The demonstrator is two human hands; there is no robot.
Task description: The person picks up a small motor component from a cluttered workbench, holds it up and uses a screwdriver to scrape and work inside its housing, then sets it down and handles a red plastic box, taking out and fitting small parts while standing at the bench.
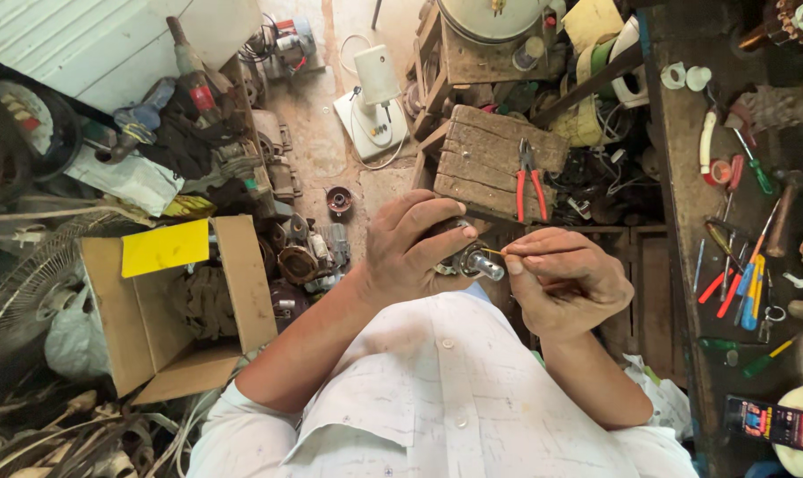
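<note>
The person sits over a crowded workshop floor, both hands raised in front of the white shirt. The left hand is wrapped around a small motor part, fingers curled tight over its dark body, so that the shiny metal shaft end sticks out to the right, toward the other hand. The long axis of that part runs roughly left to right, dipping a little at the shaft end. The right hand sits just beside it, thumb and forefinger pinched together on a thin yellowish wire, whose free tip reaches leftward to just above the shaft. So the wire lies almost in line with the shaft, tip to tip, and the right hand is the one nearer that meeting point. I cannot tell whether the wire actually touches the metal. Just beyond the hands, red-handled pliers lie on a worn wooden block. At the right, a dark workbench carries screwdrivers near its front edge. An open cardboard box stands on the floor to the left.
</note>
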